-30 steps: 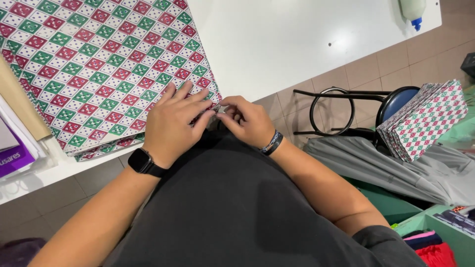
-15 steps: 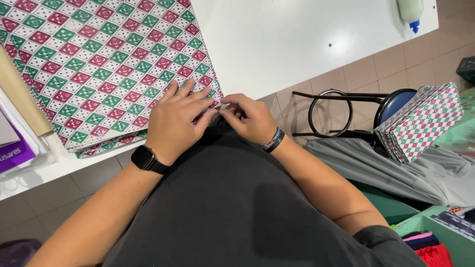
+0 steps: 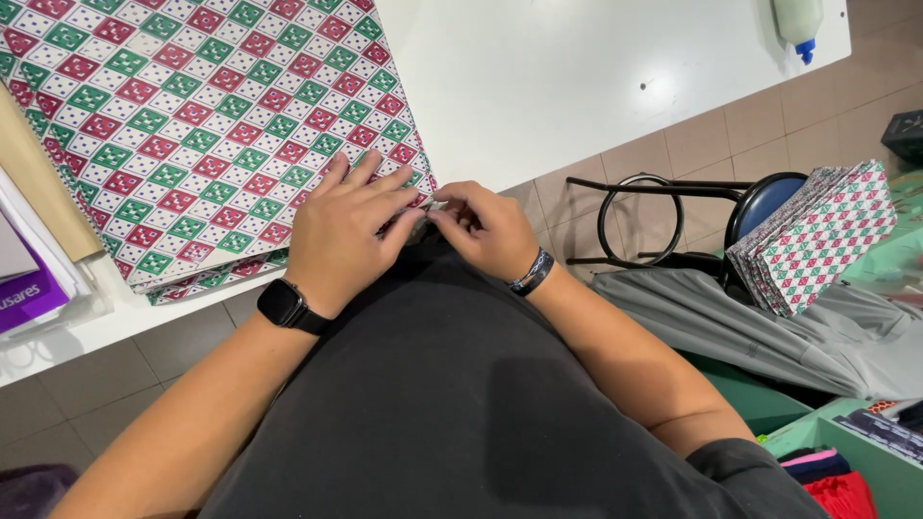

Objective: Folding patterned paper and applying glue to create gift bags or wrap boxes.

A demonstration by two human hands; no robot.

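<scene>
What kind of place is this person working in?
Probably a small craft or gift-wrapping workroom. Patterned paper lies on a white table under both hands, a glue bottle stands at the far edge, and a stack of folded pieces in the same pattern rests on a chair.

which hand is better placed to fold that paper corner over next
Probably the right hand: its fingertips already pinch the corner of the patterned paper at the table edge. The left hand lies flat on the sheet, better suited to holding it down.
</scene>
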